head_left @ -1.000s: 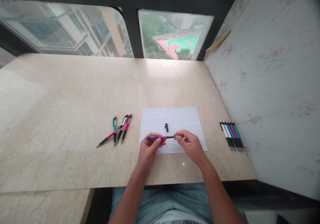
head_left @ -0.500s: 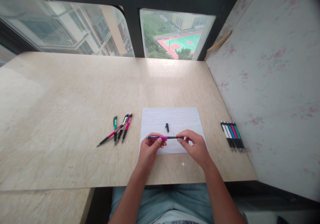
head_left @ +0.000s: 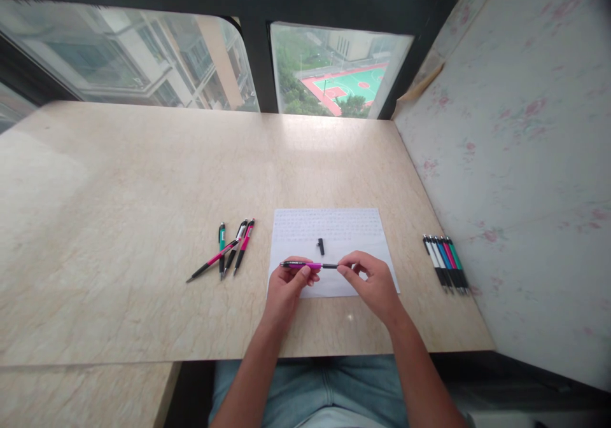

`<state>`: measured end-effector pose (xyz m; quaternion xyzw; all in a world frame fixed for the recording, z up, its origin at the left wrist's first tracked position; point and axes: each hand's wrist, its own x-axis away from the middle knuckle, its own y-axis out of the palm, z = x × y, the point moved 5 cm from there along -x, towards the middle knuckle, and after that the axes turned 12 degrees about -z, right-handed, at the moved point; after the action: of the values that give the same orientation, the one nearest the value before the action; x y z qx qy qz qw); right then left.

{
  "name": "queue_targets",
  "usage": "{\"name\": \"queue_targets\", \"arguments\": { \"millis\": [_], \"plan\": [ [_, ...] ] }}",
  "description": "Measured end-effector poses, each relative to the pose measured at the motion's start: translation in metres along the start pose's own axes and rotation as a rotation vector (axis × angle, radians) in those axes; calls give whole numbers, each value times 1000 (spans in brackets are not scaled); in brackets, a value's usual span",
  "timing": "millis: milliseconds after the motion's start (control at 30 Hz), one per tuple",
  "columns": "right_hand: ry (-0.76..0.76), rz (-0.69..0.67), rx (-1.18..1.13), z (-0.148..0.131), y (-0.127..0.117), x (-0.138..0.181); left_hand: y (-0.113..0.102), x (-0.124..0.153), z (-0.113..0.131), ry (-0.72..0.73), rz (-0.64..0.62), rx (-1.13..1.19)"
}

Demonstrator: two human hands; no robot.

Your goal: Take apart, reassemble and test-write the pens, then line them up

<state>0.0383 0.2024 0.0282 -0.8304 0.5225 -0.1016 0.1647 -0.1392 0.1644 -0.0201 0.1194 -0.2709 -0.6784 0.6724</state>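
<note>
A pink and black pen point(head_left: 308, 265) is held level over a white sheet of paper point(head_left: 334, 227) on the marble table point(head_left: 143, 180). My left hand point(head_left: 289, 288) pinches its pink barrel. My right hand point(head_left: 370, 282) pinches the black end on the right. A small black pen part point(head_left: 321, 246) lies on the paper just beyond the pen.
Several pens point(head_left: 226, 253) lie loosely to the left of the paper. A neat row of pens point(head_left: 446, 262) lies near the table's right edge, beside a flowered wall point(head_left: 515, 161). Windows point(head_left: 334, 72) run along the far edge.
My right hand has slid a little left along the pen, so less of the black end shows between the hands. The left hand has stayed put.
</note>
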Motion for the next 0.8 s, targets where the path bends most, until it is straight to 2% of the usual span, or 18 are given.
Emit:
{"name": "queue_targets", "arguments": {
  "millis": [200,500,633,800],
  "plan": [
    [-139,44,10,-8,-7,2,-3,0,-2,-3,18,46],
    [-114,125,105,2,-27,15,-13,0,-3,14,125,204],
    [-126,132,125,2,-30,17,-11,-1,-5,5,95,176],
    [-168,117,149,-12,-29,15,-8,0,-5,-2,43,183]
  ]
}}
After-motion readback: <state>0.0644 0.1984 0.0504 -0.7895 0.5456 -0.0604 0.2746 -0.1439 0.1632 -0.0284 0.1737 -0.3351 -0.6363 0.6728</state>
